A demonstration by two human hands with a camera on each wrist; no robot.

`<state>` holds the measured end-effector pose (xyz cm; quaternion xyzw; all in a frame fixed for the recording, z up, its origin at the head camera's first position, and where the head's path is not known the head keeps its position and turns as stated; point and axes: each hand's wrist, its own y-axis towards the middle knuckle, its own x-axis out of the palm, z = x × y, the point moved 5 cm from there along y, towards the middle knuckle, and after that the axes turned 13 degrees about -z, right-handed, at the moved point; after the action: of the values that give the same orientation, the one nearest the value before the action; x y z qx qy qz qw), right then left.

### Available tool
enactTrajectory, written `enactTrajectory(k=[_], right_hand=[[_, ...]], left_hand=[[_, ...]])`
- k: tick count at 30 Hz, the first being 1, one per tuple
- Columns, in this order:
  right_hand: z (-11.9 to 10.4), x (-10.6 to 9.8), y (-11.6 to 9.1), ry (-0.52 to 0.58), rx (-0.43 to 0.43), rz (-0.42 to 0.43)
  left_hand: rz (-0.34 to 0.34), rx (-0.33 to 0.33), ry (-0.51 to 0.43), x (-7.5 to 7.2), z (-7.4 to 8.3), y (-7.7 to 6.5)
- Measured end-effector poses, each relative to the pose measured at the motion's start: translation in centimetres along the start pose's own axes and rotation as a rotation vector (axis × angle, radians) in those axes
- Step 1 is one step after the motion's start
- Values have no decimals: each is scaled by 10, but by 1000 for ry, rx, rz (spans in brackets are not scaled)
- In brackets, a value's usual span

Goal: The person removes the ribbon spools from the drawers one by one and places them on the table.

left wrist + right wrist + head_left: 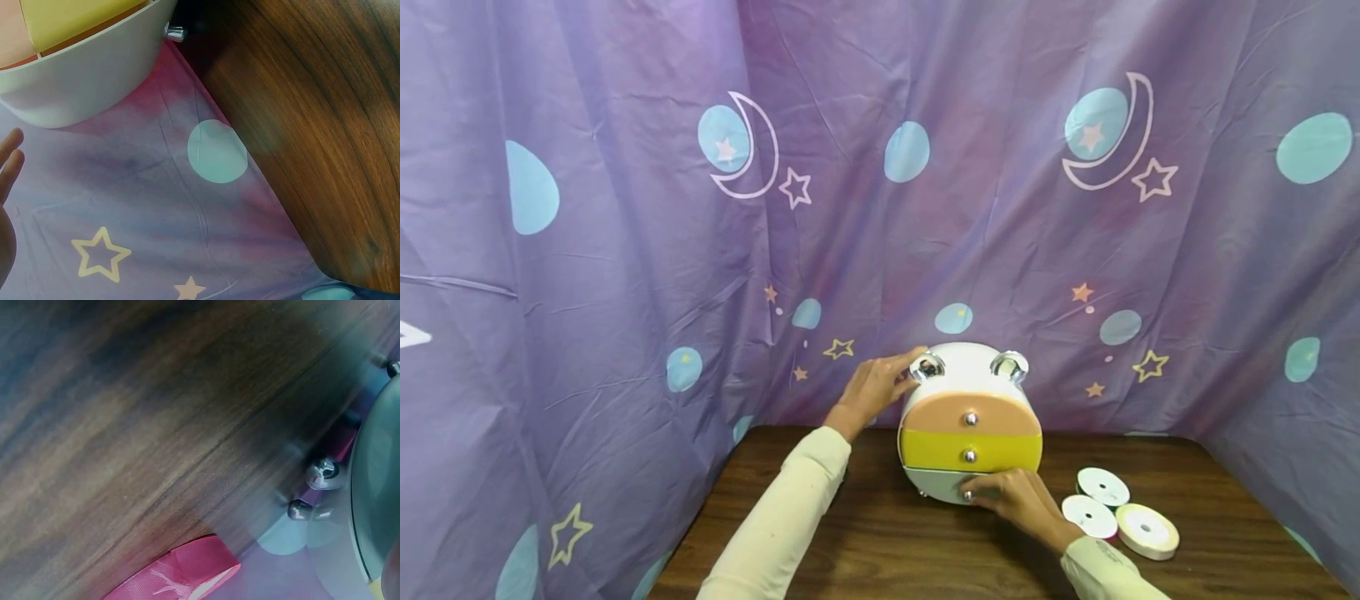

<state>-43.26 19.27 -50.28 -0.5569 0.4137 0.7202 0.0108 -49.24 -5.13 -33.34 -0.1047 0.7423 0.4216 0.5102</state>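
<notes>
A small round-fronted drawer box (967, 360) stands upright on the table, white on top with two shiny silver ears. Its front has a peach drawer (936, 414), a yellow drawer (925, 448) and a grey-green bottom drawer (936, 483), each with a silver knob. My left hand (872, 387) touches the box's upper left side by the ear (927, 367), fingers extended; in the left wrist view two fingers (9, 175) show at the edge. With thumb and fingers, my right hand (1021, 502) pinches the bottom drawer's knob (967, 496). Only a sliver of that hand shows in the right wrist view.
Right of the box, several ribbon spools lie flat: one at the back (1102, 487), one with a pink edge (1088, 517), and a cream one (1148, 532). Pink ribbon (187, 570) shows in the right wrist view. A purple curtain (850, 250) hangs behind the wooden table (895, 550).
</notes>
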Motion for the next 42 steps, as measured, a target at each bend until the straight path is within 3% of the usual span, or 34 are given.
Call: enactTrajectory(k=[18, 42], right_hand=[[3, 2, 2, 45, 44, -4], [2, 4, 2, 11, 50, 6]], left_hand=[[-4, -6, 6, -1, 2, -1], [9, -12, 17, -1, 3, -1]])
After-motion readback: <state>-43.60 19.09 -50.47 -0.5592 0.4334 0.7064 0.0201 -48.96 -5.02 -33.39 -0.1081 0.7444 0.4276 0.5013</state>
